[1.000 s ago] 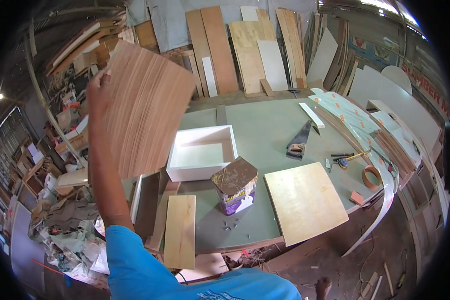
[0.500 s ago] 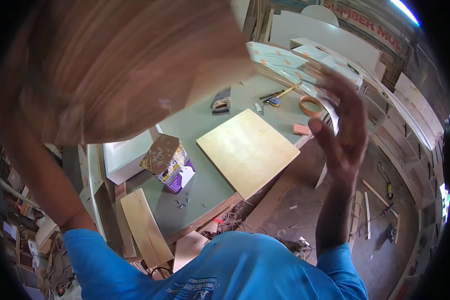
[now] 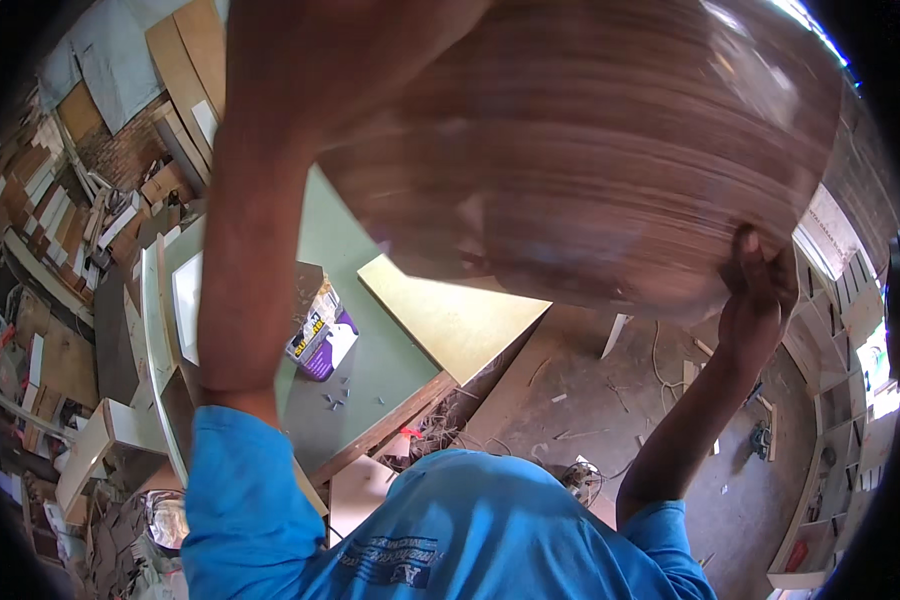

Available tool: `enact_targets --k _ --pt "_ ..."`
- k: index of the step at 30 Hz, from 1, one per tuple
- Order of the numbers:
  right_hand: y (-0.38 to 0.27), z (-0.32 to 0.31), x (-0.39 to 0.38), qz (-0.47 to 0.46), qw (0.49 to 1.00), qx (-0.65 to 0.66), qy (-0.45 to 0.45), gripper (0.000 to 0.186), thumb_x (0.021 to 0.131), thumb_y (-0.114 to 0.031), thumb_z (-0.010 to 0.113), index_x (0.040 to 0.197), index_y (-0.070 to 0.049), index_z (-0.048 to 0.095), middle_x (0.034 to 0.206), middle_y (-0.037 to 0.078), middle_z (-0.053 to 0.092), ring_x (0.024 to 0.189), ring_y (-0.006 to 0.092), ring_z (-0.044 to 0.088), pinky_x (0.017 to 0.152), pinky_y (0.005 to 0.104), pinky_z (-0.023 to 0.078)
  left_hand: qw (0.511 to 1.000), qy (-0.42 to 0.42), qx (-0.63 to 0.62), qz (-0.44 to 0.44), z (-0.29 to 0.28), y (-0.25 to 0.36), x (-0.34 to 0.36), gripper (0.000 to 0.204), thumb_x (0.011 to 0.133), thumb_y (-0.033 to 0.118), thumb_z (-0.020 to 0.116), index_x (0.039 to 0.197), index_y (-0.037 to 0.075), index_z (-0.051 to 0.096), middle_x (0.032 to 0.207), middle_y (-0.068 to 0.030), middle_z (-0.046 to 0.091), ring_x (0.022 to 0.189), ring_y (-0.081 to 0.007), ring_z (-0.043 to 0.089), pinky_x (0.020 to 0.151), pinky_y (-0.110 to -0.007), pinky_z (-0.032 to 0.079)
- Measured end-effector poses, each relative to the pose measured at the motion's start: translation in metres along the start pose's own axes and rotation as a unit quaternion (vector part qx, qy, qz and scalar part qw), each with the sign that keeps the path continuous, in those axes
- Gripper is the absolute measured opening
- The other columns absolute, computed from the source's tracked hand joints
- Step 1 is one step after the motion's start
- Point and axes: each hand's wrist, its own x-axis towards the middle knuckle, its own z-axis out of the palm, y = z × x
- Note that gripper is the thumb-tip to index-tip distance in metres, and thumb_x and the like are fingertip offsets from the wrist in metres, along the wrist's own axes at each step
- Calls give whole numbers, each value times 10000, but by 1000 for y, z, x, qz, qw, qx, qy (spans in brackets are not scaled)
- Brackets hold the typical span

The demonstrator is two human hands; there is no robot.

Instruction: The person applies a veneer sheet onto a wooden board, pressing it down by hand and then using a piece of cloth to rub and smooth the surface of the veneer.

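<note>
A glossy brown wood-grain sheet (image 3: 590,150), blurred by motion, is held up in front of me and covers the upper right of the head view. My left hand (image 3: 360,50) is at its upper left edge and holds it; the fingertips are out of sight. At the lower right edge, my right hand (image 3: 765,285) grips the sheet, thumb and fingers closed on it. Below it, a pale square board (image 3: 460,312) lies on the green-grey worktable (image 3: 355,425), partly hidden by the sheet. A purple, white and yellow container (image 3: 328,338) stands left of the board.
Several small grey fasteners (image 3: 337,402) lie near the container. A white box-like piece (image 3: 186,305) is behind my left forearm. Wood offcuts and panels crowd the left side. On the floor at right are a power tool (image 3: 760,440) and strips; shelf-like frames (image 3: 840,440) stand beyond.
The wood-grain sheet has swung from the upper left to the right. My right hand, open and apart from it before, now grips its edge. My view has turned left.
</note>
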Motion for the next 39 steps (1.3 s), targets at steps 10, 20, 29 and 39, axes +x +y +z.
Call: enact_targets --k 10,20,29,39 --pt "56 -11 -38 141 962 182 148 285 1012 -179 589 1273 -79 533 1010 10 673 578 62 528 492 240 423 604 117 -176 -768 -25 90 -260 616 935 525 662 1351 92 528 1295 -93 568 1194 -235 529 1016 -424 397" --pt "152 31 -106 319 896 286 115 342 943 -152 653 1260 -104 535 901 0 594 745 139 574 700 294 467 640 168 -260 -703 -32 36 -305 339 940 193 693 1244 116 565 1236 -33 604 1203 -205 554 1086 -431 416" --pt "320 -55 -112 464 876 133 -3 384 930 -137 704 1264 -5 567 986 28 664 769 79 594 673 239 489 615 86 -112 -776 -18 34 -353 341 893 134 745 1193 42 613 1138 -55 663 1128 -161 574 1043 -346 422" --pt "410 -70 -88 430 838 -192 -274 264 830 -239 817 863 11 739 684 19 644 586 91 561 537 276 447 611 -2 121 -782 8 62 -409 200 907 51 671 1086 -21 619 1048 -93 675 941 -176 621 851 -325 493"
